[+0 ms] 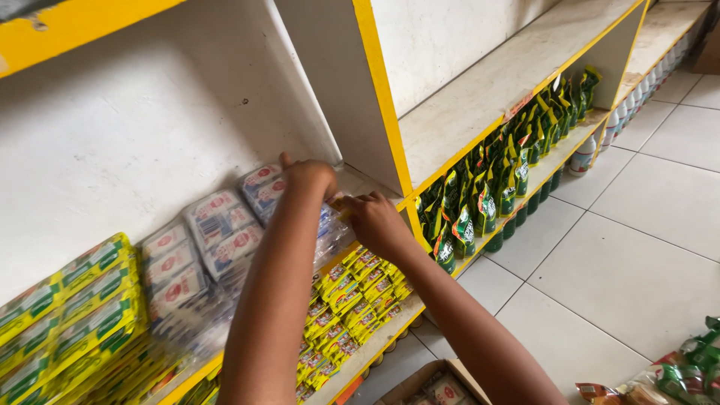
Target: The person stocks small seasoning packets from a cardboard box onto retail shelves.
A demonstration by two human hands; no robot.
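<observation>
My left hand (307, 177) rests on a clear-wrapped bundle of white and blue packets with red marks (264, 187) standing at the right end of a white shelf with yellow edging (382, 97). My right hand (376, 222) grips the lower right corner of the same bundle, near the shelf's front edge. More bundles of the same white packets (214, 236) lean against the back wall to the left. Both forearms reach up from the bottom of the view.
Yellow and green packs (82, 304) stand at the shelf's left end. Small yellow sachets (349, 296) fill the shelf below. Green pouches (495, 180) line the unit to the right, with white bottles (622, 112) beyond. A cardboard box (439, 382) sits on the tiled floor.
</observation>
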